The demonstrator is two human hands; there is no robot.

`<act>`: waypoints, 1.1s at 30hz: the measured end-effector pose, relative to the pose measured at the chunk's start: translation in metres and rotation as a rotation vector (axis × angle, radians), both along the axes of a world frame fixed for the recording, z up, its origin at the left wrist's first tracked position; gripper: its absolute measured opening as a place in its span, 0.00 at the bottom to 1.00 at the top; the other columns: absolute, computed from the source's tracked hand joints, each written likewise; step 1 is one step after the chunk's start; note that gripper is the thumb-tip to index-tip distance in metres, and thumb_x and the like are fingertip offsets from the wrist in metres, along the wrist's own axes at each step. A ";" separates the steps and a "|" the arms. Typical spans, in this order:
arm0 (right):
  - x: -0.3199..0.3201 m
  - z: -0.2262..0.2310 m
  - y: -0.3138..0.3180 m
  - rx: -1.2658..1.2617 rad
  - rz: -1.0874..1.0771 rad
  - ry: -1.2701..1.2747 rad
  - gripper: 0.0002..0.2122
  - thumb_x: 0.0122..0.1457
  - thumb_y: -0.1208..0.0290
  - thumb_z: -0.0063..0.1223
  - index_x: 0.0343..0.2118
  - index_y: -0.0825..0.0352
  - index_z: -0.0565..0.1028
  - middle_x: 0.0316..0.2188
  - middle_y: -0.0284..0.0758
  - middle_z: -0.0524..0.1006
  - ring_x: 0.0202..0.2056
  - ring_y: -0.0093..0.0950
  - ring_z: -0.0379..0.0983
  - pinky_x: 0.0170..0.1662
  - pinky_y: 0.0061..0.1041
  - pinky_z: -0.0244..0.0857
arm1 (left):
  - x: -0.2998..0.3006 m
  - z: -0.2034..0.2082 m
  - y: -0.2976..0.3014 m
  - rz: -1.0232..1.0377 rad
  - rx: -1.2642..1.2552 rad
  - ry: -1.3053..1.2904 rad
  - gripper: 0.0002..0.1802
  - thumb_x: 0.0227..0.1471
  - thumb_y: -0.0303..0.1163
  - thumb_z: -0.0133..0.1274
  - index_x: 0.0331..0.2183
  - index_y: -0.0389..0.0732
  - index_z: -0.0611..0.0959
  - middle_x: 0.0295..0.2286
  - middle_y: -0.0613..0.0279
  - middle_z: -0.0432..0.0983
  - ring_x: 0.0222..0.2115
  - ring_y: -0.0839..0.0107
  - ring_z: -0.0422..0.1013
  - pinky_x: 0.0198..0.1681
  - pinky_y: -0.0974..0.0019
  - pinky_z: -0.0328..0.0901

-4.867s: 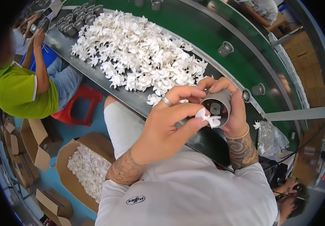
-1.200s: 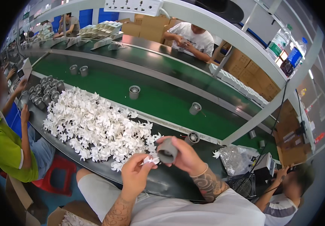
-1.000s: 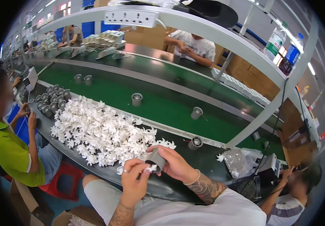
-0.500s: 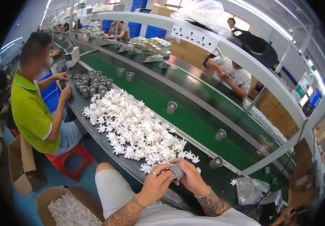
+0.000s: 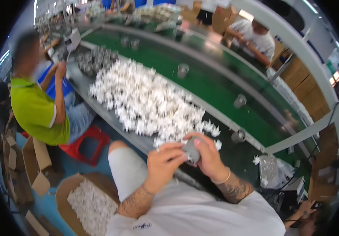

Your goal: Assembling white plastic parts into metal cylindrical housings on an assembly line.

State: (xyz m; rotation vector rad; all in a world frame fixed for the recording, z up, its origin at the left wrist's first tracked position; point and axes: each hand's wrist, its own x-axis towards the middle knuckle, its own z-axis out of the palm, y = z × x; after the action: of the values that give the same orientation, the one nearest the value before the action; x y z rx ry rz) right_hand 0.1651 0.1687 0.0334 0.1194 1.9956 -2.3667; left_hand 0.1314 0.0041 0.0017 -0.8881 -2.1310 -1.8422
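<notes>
A grey plastic cylinder [image 5: 192, 150] sits between my hands, tilted, above the bench edge nearest me. My right hand [image 5: 210, 158] wraps round its side, with the thumb along it. The bent fingers of my left hand [image 5: 164, 162] close at its lower left end; blur hides whether they also hold a small part. Just beyond my hands spreads a heap of white plastic bladed wheels [image 5: 150, 98], with a few loose ones beside my right fingers. Several like grey cylinders [image 5: 98, 61] stand grouped past the heap's far left end.
A green conveyor belt [image 5: 212, 92] runs behind the heap, with spaced grey cylinders on it. A worker in a green shirt [image 5: 39, 112] sits at left on a red stool [image 5: 87, 146]. A cardboard box [image 5: 65, 187] of white pieces stands by my left leg. A clear bag [image 5: 271, 171] lies at right.
The view has tilted down and turned, shifting the scene. My hands stay together on the grey cylinder, whose tilt has changed; my left fingers now lie at its lower end.
</notes>
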 end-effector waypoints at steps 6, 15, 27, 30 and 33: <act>0.001 0.001 0.000 -0.010 -0.005 -0.043 0.19 0.64 0.58 0.39 0.44 0.72 0.70 0.30 0.35 0.75 0.26 0.19 0.70 0.22 0.17 0.61 | 0.001 0.012 0.002 -0.224 0.406 -0.620 0.15 0.41 0.12 0.62 0.22 0.35 0.71 0.38 0.50 0.75 0.39 0.71 0.74 0.40 0.70 0.72; 0.000 -0.005 0.007 -0.399 -0.193 -0.258 0.18 0.65 0.57 0.39 0.40 0.68 0.73 0.30 0.34 0.75 0.27 0.20 0.71 0.22 0.18 0.62 | -0.002 -0.004 0.020 -0.261 -0.061 -0.035 0.15 0.43 0.24 0.63 0.38 0.41 0.82 0.49 0.51 0.70 0.42 0.60 0.72 0.43 0.64 0.69; -0.069 -0.050 0.297 1.702 -0.542 -0.348 0.27 0.59 0.54 0.50 0.56 0.66 0.64 0.48 0.53 0.71 0.46 0.51 0.71 0.46 0.45 0.67 | -0.002 -0.060 0.068 -0.299 -0.307 0.208 0.16 0.45 0.30 0.60 0.39 0.39 0.82 0.46 0.53 0.72 0.46 0.56 0.69 0.48 0.57 0.66; -0.084 -0.070 0.324 1.697 -0.456 -0.662 0.36 0.56 0.48 0.52 0.62 0.65 0.58 0.59 0.55 0.61 0.59 0.52 0.60 0.58 0.48 0.57 | 0.002 -0.069 0.095 -0.312 -0.386 0.481 0.18 0.47 0.32 0.58 0.43 0.41 0.81 0.48 0.53 0.71 0.49 0.55 0.67 0.51 0.55 0.63; -0.122 -0.038 0.308 1.835 -0.420 -0.420 0.35 0.57 0.48 0.51 0.63 0.65 0.59 0.60 0.56 0.59 0.60 0.51 0.59 0.60 0.46 0.55 | 0.009 -0.075 0.111 -0.257 -0.483 0.572 0.23 0.50 0.36 0.55 0.50 0.43 0.77 0.52 0.54 0.68 0.55 0.56 0.62 0.56 0.52 0.59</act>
State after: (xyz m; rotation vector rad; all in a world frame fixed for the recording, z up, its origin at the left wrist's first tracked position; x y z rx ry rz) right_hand 0.0426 0.4763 -0.0046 0.9375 3.0722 0.2299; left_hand 0.1408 0.1149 -0.0734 -1.6223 -2.1556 -0.9606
